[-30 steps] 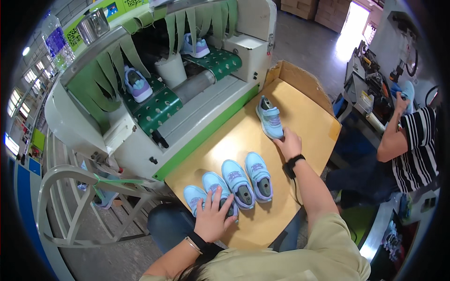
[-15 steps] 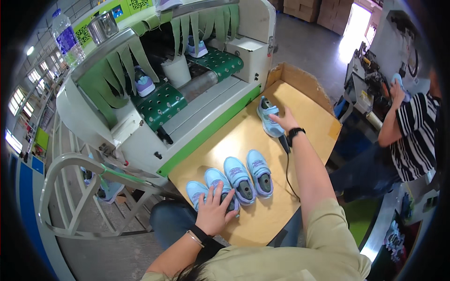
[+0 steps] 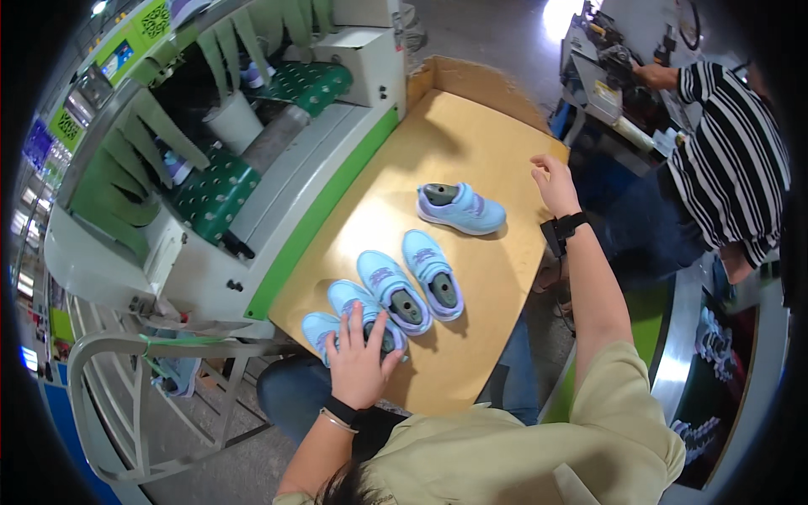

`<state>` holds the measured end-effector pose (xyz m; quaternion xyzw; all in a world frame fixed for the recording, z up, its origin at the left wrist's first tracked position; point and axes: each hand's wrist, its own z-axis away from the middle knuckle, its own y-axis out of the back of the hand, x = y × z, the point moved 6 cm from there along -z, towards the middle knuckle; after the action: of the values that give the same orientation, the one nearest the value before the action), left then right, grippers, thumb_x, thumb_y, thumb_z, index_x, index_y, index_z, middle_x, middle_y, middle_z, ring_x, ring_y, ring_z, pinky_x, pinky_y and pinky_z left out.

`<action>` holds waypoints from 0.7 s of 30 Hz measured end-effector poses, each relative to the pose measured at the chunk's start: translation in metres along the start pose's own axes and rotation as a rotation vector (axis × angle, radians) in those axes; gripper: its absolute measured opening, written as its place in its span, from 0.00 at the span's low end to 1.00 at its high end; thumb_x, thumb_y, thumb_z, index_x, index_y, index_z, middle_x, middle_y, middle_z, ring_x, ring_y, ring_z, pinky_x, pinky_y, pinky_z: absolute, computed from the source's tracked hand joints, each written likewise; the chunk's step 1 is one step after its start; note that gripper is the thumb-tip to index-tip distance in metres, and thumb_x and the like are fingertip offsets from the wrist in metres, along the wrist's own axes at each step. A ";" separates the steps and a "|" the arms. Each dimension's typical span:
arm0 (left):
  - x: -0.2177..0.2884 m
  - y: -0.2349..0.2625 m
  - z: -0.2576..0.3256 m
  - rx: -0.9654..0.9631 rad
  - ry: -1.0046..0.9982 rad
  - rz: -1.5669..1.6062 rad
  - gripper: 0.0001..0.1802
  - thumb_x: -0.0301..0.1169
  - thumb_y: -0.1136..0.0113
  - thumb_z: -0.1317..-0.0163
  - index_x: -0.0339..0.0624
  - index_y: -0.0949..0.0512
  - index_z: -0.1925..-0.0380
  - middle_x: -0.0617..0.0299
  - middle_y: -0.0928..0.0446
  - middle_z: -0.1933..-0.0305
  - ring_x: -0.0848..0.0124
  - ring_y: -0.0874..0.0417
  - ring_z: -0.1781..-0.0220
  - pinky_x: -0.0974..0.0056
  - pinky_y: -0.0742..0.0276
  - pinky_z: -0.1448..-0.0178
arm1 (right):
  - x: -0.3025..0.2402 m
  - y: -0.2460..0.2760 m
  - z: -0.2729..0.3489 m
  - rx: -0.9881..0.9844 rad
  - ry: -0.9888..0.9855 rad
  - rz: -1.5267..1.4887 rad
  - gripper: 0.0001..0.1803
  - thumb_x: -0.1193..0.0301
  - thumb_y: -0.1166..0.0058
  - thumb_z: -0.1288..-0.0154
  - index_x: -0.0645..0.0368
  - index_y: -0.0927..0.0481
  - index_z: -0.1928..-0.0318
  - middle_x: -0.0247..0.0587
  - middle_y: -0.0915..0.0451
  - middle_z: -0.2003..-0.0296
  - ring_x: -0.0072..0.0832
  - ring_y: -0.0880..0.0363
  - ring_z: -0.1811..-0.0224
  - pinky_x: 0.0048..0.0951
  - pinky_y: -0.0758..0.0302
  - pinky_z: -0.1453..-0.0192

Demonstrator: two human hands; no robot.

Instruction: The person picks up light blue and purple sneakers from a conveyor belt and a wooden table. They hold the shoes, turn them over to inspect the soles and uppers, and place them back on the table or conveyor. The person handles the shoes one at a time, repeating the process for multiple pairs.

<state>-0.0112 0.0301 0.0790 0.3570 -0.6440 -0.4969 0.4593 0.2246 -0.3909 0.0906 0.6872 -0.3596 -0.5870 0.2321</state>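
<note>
Several light blue sneakers lie in a row on the wooden table (image 3: 480,126). My left hand (image 3: 360,364) rests flat on the nearest sneakers (image 3: 347,324) at the table's near corner. Two more of the row (image 3: 412,282) lie just beyond it. A single blue sneaker (image 3: 461,208) lies on its side in the table's middle. My right hand (image 3: 555,181) hovers empty to the right of that sneaker, fingers loosely apart, near the table's right edge.
A white and green conveyor machine (image 3: 278,168) with hanging green strips and sneakers inside runs along the table's left. A person in a striped shirt (image 3: 724,168) works at a machine at the right. A metal rack (image 3: 126,396) stands at lower left.
My right hand has let go of the single sneaker, which now lies on the table's middle, and has drawn back to the right. My left hand stays on the nearest sneakers.
</note>
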 end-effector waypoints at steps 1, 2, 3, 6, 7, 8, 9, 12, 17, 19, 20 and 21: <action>0.001 0.000 -0.001 -0.004 0.005 -0.003 0.39 0.49 0.33 0.39 0.51 0.31 0.29 0.41 0.43 0.21 0.45 0.38 0.24 0.39 0.44 0.29 | 0.005 0.008 0.007 0.024 -0.018 0.025 0.17 0.68 0.39 0.32 0.62 0.20 0.47 0.52 0.20 0.43 0.47 0.24 0.39 0.40 0.28 0.33; -0.001 -0.001 0.000 0.000 0.004 -0.005 0.39 0.49 0.33 0.39 0.50 0.30 0.29 0.41 0.43 0.21 0.45 0.38 0.24 0.39 0.44 0.29 | 0.004 0.009 0.013 0.042 -0.029 0.041 0.17 0.67 0.39 0.31 0.62 0.20 0.46 0.54 0.21 0.42 0.48 0.24 0.38 0.41 0.29 0.33; -0.001 -0.002 0.000 -0.002 0.001 -0.006 0.39 0.49 0.33 0.39 0.50 0.30 0.29 0.41 0.43 0.21 0.45 0.38 0.24 0.39 0.44 0.29 | -0.011 -0.005 0.022 0.019 0.024 0.014 0.20 0.65 0.39 0.30 0.62 0.22 0.43 0.56 0.23 0.40 0.49 0.26 0.36 0.41 0.30 0.31; -0.003 -0.001 0.001 0.002 -0.002 -0.014 0.39 0.49 0.33 0.40 0.50 0.30 0.29 0.41 0.43 0.21 0.45 0.38 0.24 0.38 0.44 0.29 | -0.049 -0.086 0.034 -0.017 0.067 -0.279 0.32 0.50 0.45 0.26 0.57 0.30 0.31 0.62 0.34 0.30 0.55 0.36 0.28 0.49 0.39 0.23; -0.001 -0.002 -0.001 0.003 -0.017 -0.015 0.39 0.48 0.32 0.40 0.51 0.30 0.29 0.41 0.44 0.21 0.45 0.37 0.25 0.38 0.44 0.30 | -0.046 -0.130 0.028 -0.122 0.079 -0.102 0.37 0.44 0.49 0.26 0.53 0.33 0.28 0.59 0.37 0.28 0.55 0.39 0.26 0.52 0.45 0.21; -0.001 -0.004 -0.004 0.003 -0.035 -0.007 0.39 0.48 0.32 0.40 0.51 0.30 0.29 0.41 0.44 0.21 0.46 0.37 0.25 0.38 0.44 0.30 | -0.045 -0.164 0.021 -0.225 0.085 0.083 0.41 0.38 0.53 0.27 0.50 0.36 0.25 0.56 0.40 0.26 0.55 0.43 0.24 0.55 0.50 0.19; -0.006 -0.002 0.000 0.010 -0.011 -0.020 0.39 0.48 0.32 0.40 0.51 0.30 0.29 0.41 0.43 0.21 0.46 0.37 0.25 0.39 0.44 0.30 | -0.074 -0.177 0.015 -0.246 -0.016 0.061 0.41 0.36 0.56 0.28 0.49 0.33 0.26 0.53 0.42 0.24 0.55 0.44 0.23 0.56 0.52 0.19; -0.009 0.002 0.008 0.038 0.004 -0.027 0.40 0.48 0.31 0.41 0.52 0.30 0.29 0.42 0.43 0.22 0.47 0.36 0.25 0.39 0.43 0.30 | -0.127 -0.159 0.000 -0.268 -0.208 0.055 0.40 0.34 0.59 0.28 0.49 0.25 0.32 0.46 0.42 0.24 0.53 0.44 0.23 0.55 0.54 0.18; 0.006 -0.001 -0.007 0.025 -0.044 -0.001 0.39 0.48 0.32 0.41 0.52 0.30 0.29 0.42 0.43 0.21 0.47 0.37 0.24 0.38 0.43 0.30 | -0.035 -0.133 -0.042 -0.341 0.052 -0.020 0.32 0.40 0.51 0.27 0.57 0.11 0.54 0.45 0.23 0.42 0.43 0.26 0.40 0.44 0.33 0.31; 0.000 -0.002 0.000 0.014 -0.010 -0.014 0.39 0.48 0.32 0.41 0.52 0.30 0.29 0.42 0.43 0.21 0.47 0.37 0.24 0.38 0.43 0.29 | -0.038 -0.132 -0.017 -0.478 -0.093 -0.601 0.24 0.48 0.44 0.27 0.55 0.12 0.66 0.30 0.21 0.70 0.22 0.25 0.67 0.28 0.26 0.59; -0.004 -0.002 0.003 0.012 0.002 -0.024 0.40 0.48 0.32 0.40 0.52 0.30 0.29 0.42 0.43 0.21 0.47 0.37 0.24 0.37 0.44 0.29 | -0.043 -0.129 0.003 -0.594 -0.117 -0.592 0.21 0.52 0.44 0.26 0.57 0.12 0.64 0.30 0.19 0.67 0.23 0.24 0.62 0.28 0.26 0.54; -0.004 -0.001 0.004 0.014 0.007 -0.026 0.40 0.48 0.33 0.40 0.52 0.31 0.29 0.42 0.43 0.21 0.47 0.38 0.24 0.37 0.44 0.29 | -0.053 -0.121 0.029 -0.704 -0.143 -0.575 0.19 0.56 0.44 0.24 0.59 0.13 0.61 0.31 0.18 0.65 0.23 0.23 0.57 0.29 0.25 0.48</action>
<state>-0.0136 0.0346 0.0768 0.3703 -0.6412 -0.4968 0.4527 0.2201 -0.2706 0.0284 0.5961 0.0517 -0.7601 0.2535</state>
